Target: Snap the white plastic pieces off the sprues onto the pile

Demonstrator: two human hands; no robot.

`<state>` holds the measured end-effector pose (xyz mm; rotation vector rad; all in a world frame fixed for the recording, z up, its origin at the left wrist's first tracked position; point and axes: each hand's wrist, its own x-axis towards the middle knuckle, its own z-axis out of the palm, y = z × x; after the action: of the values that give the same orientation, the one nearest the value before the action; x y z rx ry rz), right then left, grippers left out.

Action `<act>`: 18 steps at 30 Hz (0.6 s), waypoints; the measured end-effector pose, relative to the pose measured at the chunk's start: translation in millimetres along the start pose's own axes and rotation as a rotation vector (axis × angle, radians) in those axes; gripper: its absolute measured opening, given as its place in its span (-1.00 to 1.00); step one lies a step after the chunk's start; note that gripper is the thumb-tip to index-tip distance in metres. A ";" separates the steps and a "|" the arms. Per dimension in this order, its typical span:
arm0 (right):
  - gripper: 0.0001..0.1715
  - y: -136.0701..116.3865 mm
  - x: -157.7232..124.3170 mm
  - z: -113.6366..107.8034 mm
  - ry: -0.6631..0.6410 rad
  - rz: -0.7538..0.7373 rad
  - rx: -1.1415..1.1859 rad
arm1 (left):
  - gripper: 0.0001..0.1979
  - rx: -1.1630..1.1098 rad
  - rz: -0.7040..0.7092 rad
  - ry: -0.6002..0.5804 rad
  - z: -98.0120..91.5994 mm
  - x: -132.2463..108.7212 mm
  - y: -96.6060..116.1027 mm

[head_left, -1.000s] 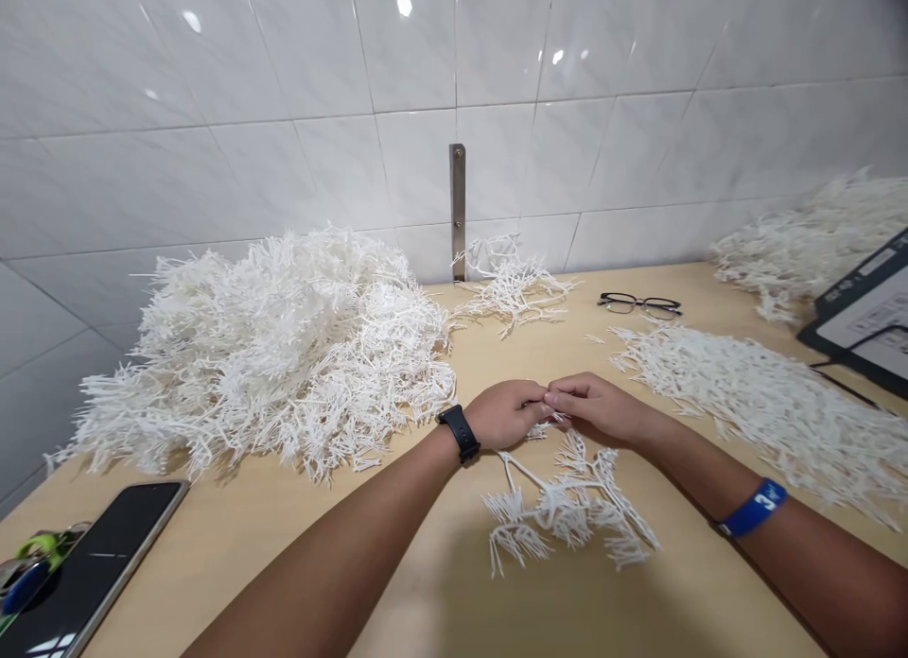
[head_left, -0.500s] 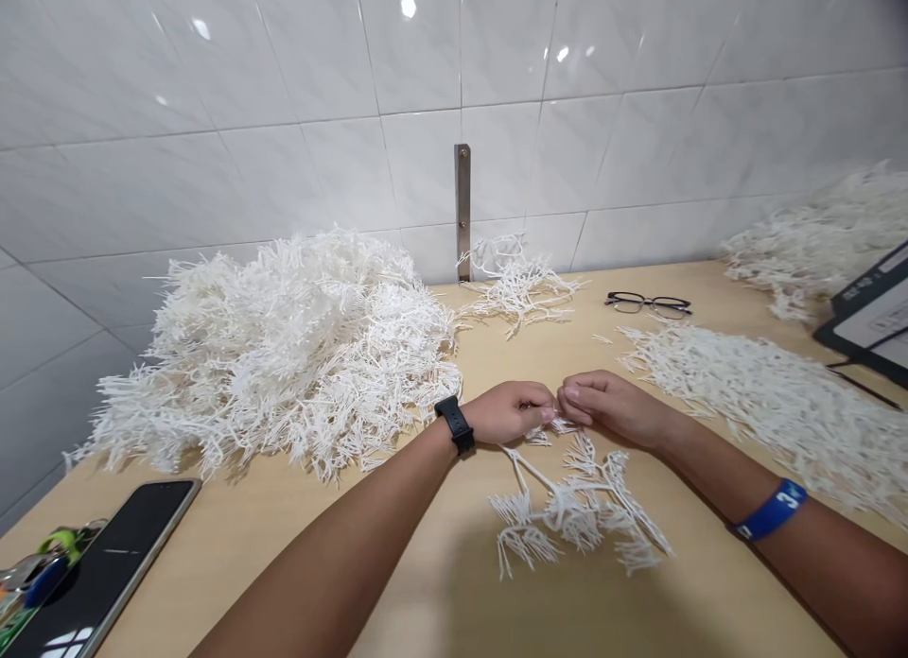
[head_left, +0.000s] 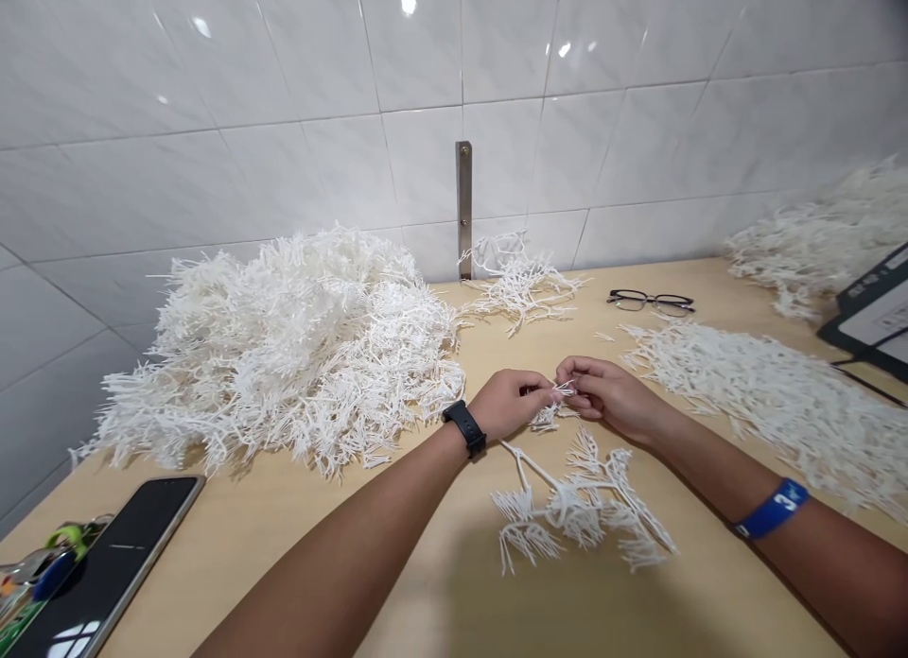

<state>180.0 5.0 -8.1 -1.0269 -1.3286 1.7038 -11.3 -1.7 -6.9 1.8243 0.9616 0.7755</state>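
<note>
The fingertips of the right hand (head_left: 611,400) and left hand (head_left: 508,405) meet, curled nearly closed, and pinch a small white plastic sprig (head_left: 549,416) from both sides. Its long axis slants across the gap between the hands, from upper right to lower left, with a bristly tuft at the lower end. Just nearer the person than this sprig, a larger branched white sprig (head_left: 582,509) lies flat on the pale wooden table (head_left: 454,592), its stem pointing left. To the sprig's left rises a big heap of white sprigs (head_left: 284,365), with a smartphone (head_left: 117,573) beyond that on the near side. To its right spreads a flatter heap (head_left: 752,398). Farther off, past the sprig, lie black-framed glasses (head_left: 650,303) and a small sprig clump (head_left: 523,294).
</note>
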 end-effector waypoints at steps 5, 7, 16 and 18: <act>-0.68 -3.0 -3.2 5.9 -0.057 -0.018 -0.170 | -0.65 0.120 0.019 0.012 -1.0 -2.2 1.6; -0.58 -1.7 -3.8 7.1 -0.061 -0.097 -0.283 | -0.61 0.186 0.048 0.006 -1.3 -3.1 2.4; -0.46 6.8 -3.6 5.5 -0.089 -0.140 -0.426 | -0.66 0.294 0.093 -0.031 0.7 -3.3 1.2; -0.49 6.6 -3.8 4.8 -0.120 -0.127 -0.372 | -0.67 0.279 0.094 -0.055 0.5 -2.7 0.5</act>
<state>176.7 -1.6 -13.3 -1.0283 -1.7967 1.4741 -12.0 -4.3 -6.9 2.1338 0.9937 0.6690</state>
